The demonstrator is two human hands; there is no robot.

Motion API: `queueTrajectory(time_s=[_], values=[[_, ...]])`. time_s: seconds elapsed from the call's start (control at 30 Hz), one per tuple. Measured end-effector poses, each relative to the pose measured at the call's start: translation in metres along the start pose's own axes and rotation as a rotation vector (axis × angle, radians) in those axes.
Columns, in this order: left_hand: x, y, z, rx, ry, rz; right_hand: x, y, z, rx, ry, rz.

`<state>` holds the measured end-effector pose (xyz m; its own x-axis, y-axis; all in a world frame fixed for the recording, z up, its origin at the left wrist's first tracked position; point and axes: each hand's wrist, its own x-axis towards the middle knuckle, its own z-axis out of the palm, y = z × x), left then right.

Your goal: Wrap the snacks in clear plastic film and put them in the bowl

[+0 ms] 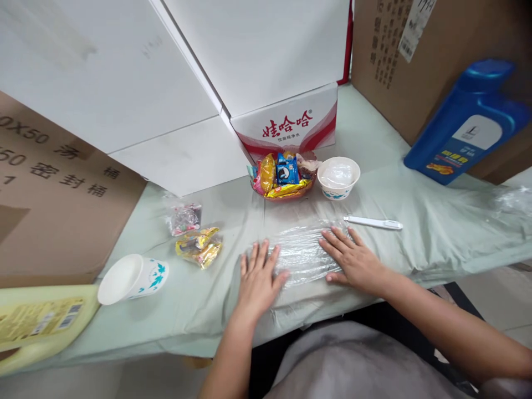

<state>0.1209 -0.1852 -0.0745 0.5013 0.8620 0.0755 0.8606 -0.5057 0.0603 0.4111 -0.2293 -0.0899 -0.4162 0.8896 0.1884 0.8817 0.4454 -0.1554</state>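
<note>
A sheet of clear plastic film [302, 254] lies wrinkled on the cloth-covered table, between my two hands. My left hand [258, 280] rests flat at the film's left edge, fingers spread. On the opposite side, my right hand [352, 259] lies palm down over the film's right edge, its fingers apart too. Just beyond the right fingertips is a white pen-like tool [373, 223]. Behind the film stand a bowl of wrapped snacks [285, 174] and a paper cup [338, 178] with crumpled clear plastic inside.
To the left lie a tipped paper cup [133, 279], yellow snack packets [199, 246] and a clear packet [185, 218]. A pale yellow bottle [41, 321] is at the left edge, a blue bottle [467, 124] at right. White boxes [286, 124] and brown cartons [399, 61] line the back.
</note>
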Motion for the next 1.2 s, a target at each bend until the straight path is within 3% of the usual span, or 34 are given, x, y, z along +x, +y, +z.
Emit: queueTrajectory(time_s=[0.1,0.2,0.33,0.5,0.7,0.83,0.93,1.2], values=[[-0.014,-0.026,-0.007,-0.014,0.148,-0.087,-0.022,0.011,-0.005,0.003,0.027,0.006],[-0.029,-0.030,-0.018,-0.148,0.248,0.074,-0.043,0.017,-0.018,0.069,0.026,-0.043],[-0.043,-0.014,-0.024,-0.268,0.127,0.286,-0.060,0.017,-0.030,0.142,0.033,-0.048],[-0.049,-0.009,-0.023,-0.375,0.107,0.296,-0.066,0.015,-0.043,0.246,0.054,-0.077],[-0.050,-0.019,-0.034,-0.533,0.009,0.179,-0.065,0.018,-0.052,0.396,0.174,0.000],[-0.041,-0.021,-0.035,-0.594,0.048,-0.027,-0.056,0.018,-0.047,0.380,0.201,0.148],[-0.025,-0.020,-0.028,-0.551,0.101,-0.189,-0.046,0.017,-0.037,0.272,0.226,0.272],[0.014,-0.010,-0.001,-0.239,0.181,-0.354,-0.031,0.015,-0.014,-0.027,0.228,0.478]])
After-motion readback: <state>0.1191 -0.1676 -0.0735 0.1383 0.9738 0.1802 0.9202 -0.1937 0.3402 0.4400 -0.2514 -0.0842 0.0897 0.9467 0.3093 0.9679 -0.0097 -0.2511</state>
